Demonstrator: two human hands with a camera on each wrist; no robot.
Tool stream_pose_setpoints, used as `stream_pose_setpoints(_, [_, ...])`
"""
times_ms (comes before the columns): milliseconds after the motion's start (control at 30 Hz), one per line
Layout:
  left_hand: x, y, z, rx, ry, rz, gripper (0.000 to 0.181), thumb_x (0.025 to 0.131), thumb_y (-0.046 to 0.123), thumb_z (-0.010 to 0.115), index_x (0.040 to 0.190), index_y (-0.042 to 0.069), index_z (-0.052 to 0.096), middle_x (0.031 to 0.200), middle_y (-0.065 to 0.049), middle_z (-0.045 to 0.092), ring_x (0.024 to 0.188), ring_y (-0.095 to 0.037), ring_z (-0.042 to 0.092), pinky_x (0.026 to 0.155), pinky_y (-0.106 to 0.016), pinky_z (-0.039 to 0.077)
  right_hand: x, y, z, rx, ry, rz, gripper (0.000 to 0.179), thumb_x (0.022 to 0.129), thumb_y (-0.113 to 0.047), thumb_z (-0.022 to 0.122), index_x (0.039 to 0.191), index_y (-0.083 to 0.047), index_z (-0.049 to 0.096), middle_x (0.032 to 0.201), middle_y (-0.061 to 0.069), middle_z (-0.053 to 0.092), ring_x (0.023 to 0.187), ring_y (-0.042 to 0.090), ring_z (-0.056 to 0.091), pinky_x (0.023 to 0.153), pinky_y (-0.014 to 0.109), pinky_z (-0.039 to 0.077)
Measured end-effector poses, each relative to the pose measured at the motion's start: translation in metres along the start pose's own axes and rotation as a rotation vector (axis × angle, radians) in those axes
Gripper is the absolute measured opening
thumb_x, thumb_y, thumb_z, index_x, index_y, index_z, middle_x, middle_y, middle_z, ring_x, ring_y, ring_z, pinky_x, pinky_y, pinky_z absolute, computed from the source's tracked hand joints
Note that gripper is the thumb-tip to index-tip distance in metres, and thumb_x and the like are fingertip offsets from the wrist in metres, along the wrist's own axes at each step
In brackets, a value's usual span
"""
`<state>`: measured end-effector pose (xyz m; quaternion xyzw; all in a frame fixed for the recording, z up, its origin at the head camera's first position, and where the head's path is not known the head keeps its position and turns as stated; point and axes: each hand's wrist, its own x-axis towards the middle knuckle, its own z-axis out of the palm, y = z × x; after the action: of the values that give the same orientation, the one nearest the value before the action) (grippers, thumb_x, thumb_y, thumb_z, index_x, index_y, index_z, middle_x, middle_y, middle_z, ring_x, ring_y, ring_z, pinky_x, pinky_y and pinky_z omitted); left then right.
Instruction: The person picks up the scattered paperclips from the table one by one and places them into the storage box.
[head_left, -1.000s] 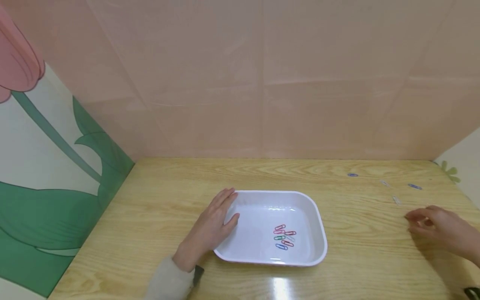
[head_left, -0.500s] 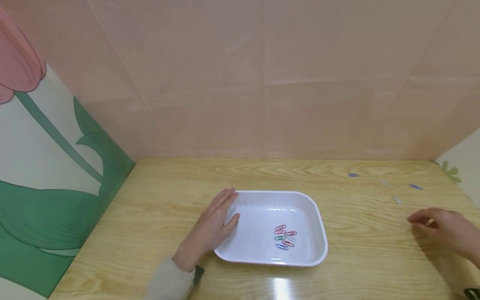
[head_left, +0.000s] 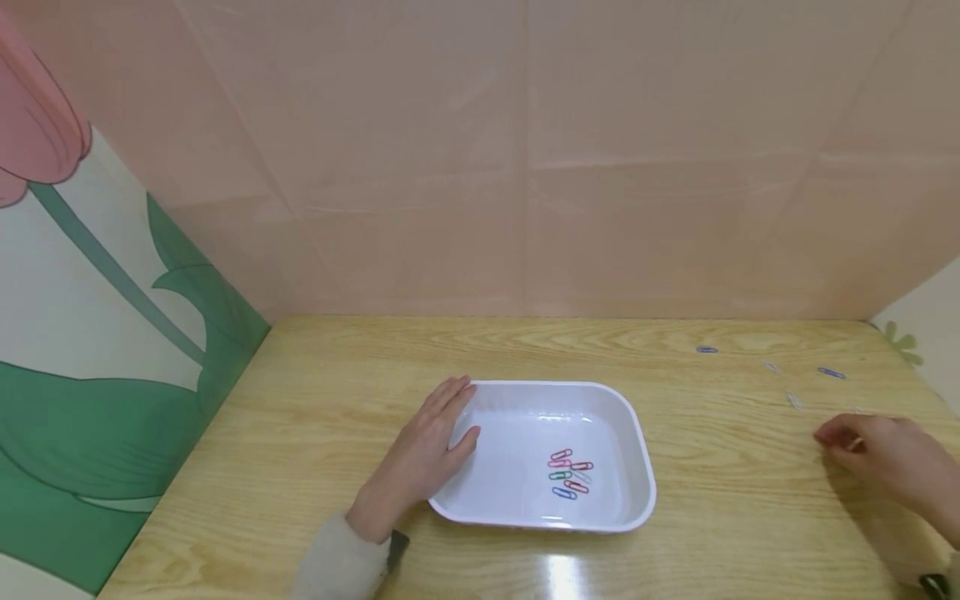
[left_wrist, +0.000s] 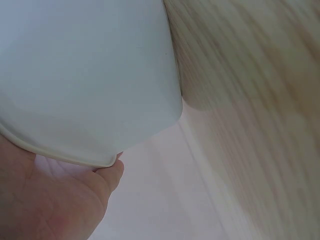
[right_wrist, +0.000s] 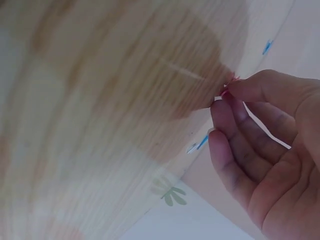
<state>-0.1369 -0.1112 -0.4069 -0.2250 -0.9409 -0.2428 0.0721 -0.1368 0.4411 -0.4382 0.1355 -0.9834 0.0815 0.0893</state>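
Note:
A white rectangular tray rests on the wooden table. Several coloured paper clips, red, pink, green, blue and pale, lie inside it. My left hand holds the tray's left rim, thumb over the inner side and fingers along the outside toward the far corner; the left wrist view shows fingertips right under the rim. At the right of the table, my right hand pinches a small red paper clip between thumb and forefinger, mostly hidden by the fingertips.
Beyond the right hand lie loose paper clips: a blue one, another blue one, a pale one and a second pale one. A pinkish covering rises at the table's back edge.
The right hand stays near the same spot; its fingertips shift slightly and a little red now shows between them. The left hand and the tray keep their places.

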Motion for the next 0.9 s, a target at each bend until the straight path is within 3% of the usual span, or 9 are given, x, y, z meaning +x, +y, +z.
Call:
stream_pose_setpoints(333, [-0.0003, 0.0002, -0.0004, -0.005, -0.006, -0.006, 0.056, 0.099, 0.027, 0.058, 0.147, 0.002, 0.046, 0.157, -0.011, 0.041, 0.148, -0.028, 0.035, 0.124, -0.043, 0.03, 0.0019, -0.0028, 0.0024, -0.03, 0.028, -0.023, 0.016, 0.068, 0.004, 0.081, 0.08, -0.001, 0.071, 0.069, -0.002, 0.069, 0.057, -0.012, 0.046, 0.048, 0.018, 0.047])
stream_pose_setpoints(600, [0.0001, 0.0008, -0.0003, -0.007, -0.006, -0.002, 0.056, 0.099, 0.027, 0.058, 0.147, 0.001, 0.046, 0.157, -0.013, 0.041, 0.148, -0.028, 0.035, 0.123, -0.043, 0.03, 0.0036, 0.0007, 0.0032, -0.016, -0.014, -0.015, 0.014, 0.07, 0.002, 0.081, 0.079, -0.001, 0.07, 0.07, -0.003, 0.068, 0.058, -0.011, 0.047, 0.05, 0.018, 0.047])
stream_pose_setpoints(700, [0.0004, 0.0009, -0.0003, -0.013, -0.007, -0.005, 0.056, 0.098, 0.027, 0.059, 0.146, 0.002, 0.046, 0.156, -0.013, 0.041, 0.148, -0.028, 0.035, 0.123, -0.044, 0.031, 0.0043, 0.0013, 0.0022, -0.011, -0.047, -0.001, 0.013, 0.072, 0.001, 0.079, 0.081, 0.0, 0.069, 0.072, 0.0, 0.068, 0.059, -0.005, 0.052, 0.051, 0.019, 0.048])
stream_pose_setpoints(900, [0.0002, 0.0008, -0.0003, -0.009, -0.007, -0.005, 0.056, 0.098, 0.027, 0.059, 0.146, 0.001, 0.046, 0.156, -0.013, 0.042, 0.147, -0.028, 0.035, 0.123, -0.043, 0.031, 0.0024, -0.0016, 0.003, -0.018, -0.001, -0.037, 0.02, 0.069, 0.005, 0.08, 0.08, -0.005, 0.068, 0.075, 0.0, 0.066, 0.063, -0.008, 0.049, 0.053, 0.021, 0.049])
